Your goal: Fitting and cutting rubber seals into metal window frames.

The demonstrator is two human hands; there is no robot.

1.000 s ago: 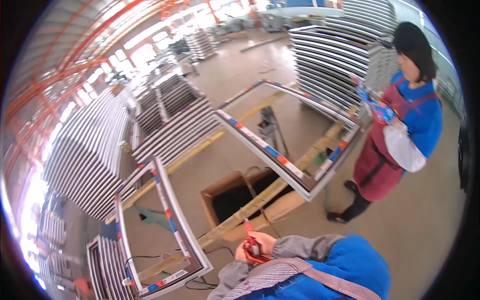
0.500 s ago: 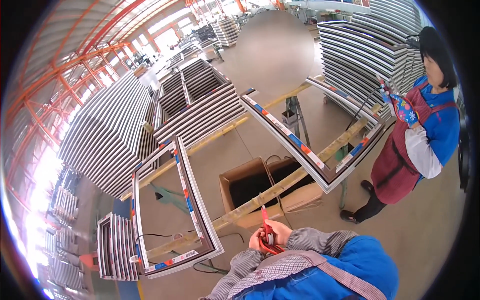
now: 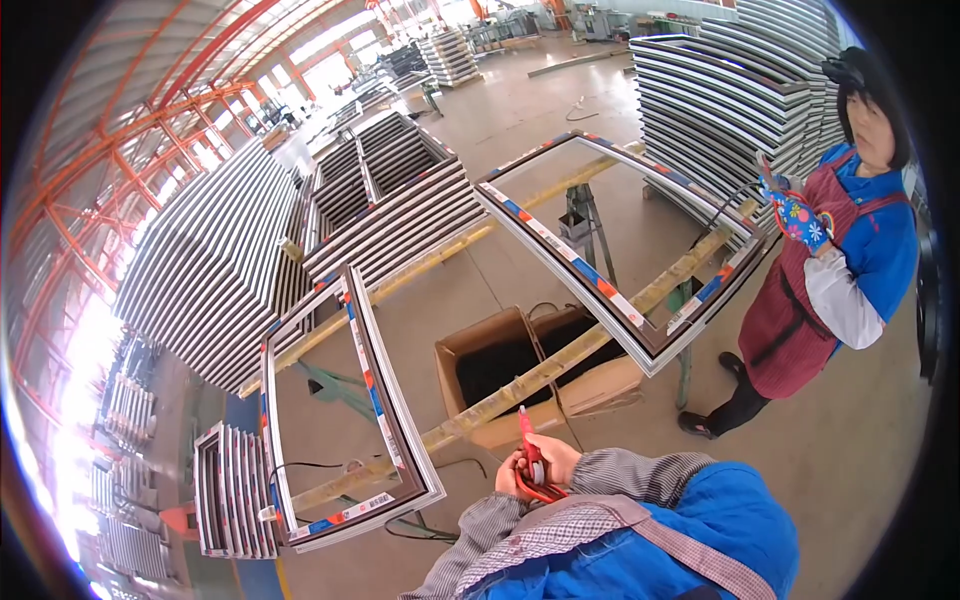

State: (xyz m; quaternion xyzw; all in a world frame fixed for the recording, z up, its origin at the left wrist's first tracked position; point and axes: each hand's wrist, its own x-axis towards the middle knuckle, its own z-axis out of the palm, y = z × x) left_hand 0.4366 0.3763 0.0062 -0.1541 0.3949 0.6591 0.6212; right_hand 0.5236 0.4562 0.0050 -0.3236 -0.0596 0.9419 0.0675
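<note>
Close to my body, both hands are together around a pair of red-handled shears (image 3: 527, 425), its tip pointing away from me. My right hand (image 3: 558, 460) is closed around its right side. Against the left side, my left hand (image 3: 509, 474) has its fingers curled on the tool; they partly hide the handles. Ahead and to the left lies a dark and silver window frame (image 3: 385, 425) with coloured labels. A larger frame of the same kind (image 3: 575, 262) rests ahead to the right. Neither hand touches a frame.
Yellowish support bars (image 3: 510, 393) carry both frames. An open cardboard box (image 3: 488, 342) with black contents stands under the near bar. A co-worker (image 3: 795, 310) in a red apron stands at right, holding a tool. Tall frame stacks (image 3: 215, 270) rise at left and back right (image 3: 710, 100).
The co-worker's head has turned toward me. A blurred round patch over the far floor is gone, showing the far frame's back edge. My hands keep the shears almost still.
</note>
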